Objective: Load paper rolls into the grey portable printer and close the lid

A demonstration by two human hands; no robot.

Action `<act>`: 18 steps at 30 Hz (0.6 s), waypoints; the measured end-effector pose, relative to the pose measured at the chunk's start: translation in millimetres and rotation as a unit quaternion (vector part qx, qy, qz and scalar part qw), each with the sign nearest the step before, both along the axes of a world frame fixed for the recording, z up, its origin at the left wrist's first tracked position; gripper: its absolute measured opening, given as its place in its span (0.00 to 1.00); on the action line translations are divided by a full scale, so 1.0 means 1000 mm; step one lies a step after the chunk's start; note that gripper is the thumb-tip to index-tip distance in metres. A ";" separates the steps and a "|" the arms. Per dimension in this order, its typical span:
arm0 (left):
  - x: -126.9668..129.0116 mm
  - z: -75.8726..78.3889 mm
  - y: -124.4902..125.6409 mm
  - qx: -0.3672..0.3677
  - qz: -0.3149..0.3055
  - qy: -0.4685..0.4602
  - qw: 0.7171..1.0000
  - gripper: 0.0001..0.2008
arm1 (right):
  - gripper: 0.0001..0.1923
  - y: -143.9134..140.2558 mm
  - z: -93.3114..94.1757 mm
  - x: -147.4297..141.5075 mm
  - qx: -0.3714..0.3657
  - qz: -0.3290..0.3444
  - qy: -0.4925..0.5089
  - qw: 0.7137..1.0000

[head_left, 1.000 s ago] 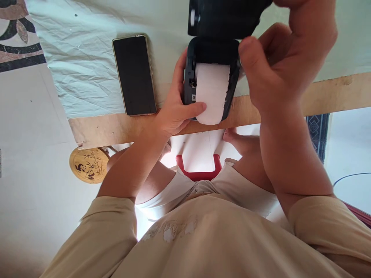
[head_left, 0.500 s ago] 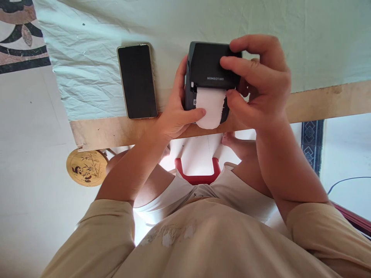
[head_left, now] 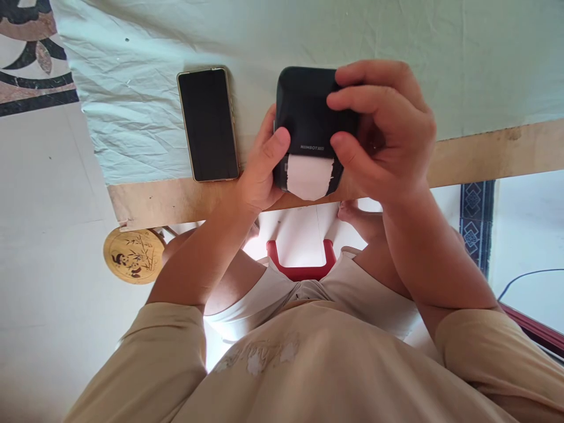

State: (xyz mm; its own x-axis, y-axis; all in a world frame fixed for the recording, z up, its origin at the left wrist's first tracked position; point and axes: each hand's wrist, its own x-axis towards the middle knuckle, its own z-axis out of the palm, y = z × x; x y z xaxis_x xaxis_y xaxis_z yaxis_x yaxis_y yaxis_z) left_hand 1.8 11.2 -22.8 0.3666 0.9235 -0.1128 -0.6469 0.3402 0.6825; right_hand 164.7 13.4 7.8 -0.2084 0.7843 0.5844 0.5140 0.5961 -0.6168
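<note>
A black label printer (head_left: 306,108) marked NIIMBOT is between my two hands, above the table's front edge. From its near side hangs a short strip of white paper (head_left: 309,176) with a rounded, torn end. My left hand (head_left: 263,161) is closed round the printer's left side, its thumb lying on the top cover. On the right, the thumb and fingertips of my right hand (head_left: 388,126) press on the cover and its edge; its other fingers are partly hidden behind the printer. The cover looks closed down.
A smartphone (head_left: 208,124) with a dark screen lies on the pale green cloth (head_left: 145,117), left of the printer. The table's bare wooden edge (head_left: 167,200) runs in front. Below are a round wooden stool (head_left: 134,255) with a panda picture and a red frame (head_left: 302,274) between my legs.
The printer's cover has come down over the paper's upper part, and the printer has tilted. My left thumb has moved from the paper up onto the cover. My right hand has shifted slightly left.
</note>
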 end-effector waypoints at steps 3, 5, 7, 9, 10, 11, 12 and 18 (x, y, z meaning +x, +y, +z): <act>-0.001 0.003 -0.001 -0.047 -0.026 0.052 0.997 0.20 | 0.16 -0.004 0.007 -0.004 -0.033 -0.003 -0.018 0.999; -0.002 0.004 -0.001 -0.051 -0.023 0.069 0.996 0.18 | 0.15 -0.005 0.010 -0.005 -0.050 -0.003 -0.025 0.998; -0.003 0.005 0.000 -0.029 -0.013 0.074 0.997 0.15 | 0.14 -0.005 0.012 -0.005 -0.063 -0.001 -0.036 0.997; -0.004 0.005 0.001 -0.001 -0.010 0.074 0.997 0.13 | 0.13 -0.005 0.012 -0.004 -0.065 0.001 -0.053 0.996; -0.005 0.006 0.002 0.007 -0.012 0.075 0.997 0.12 | 0.13 -0.005 0.012 -0.003 -0.064 0.002 -0.059 0.996; -0.005 0.007 0.002 0.011 -0.015 0.077 0.997 0.12 | 0.13 -0.005 0.011 -0.003 -0.065 0.003 -0.064 0.996; -0.005 0.008 0.002 0.010 -0.016 0.080 0.997 0.12 | 0.13 -0.005 0.011 -0.002 -0.066 0.004 -0.067 0.996; 0.002 0.013 -0.001 -0.016 0.008 0.045 0.999 0.12 | 0.12 -0.003 0.011 -0.001 -0.041 0.025 -0.063 0.997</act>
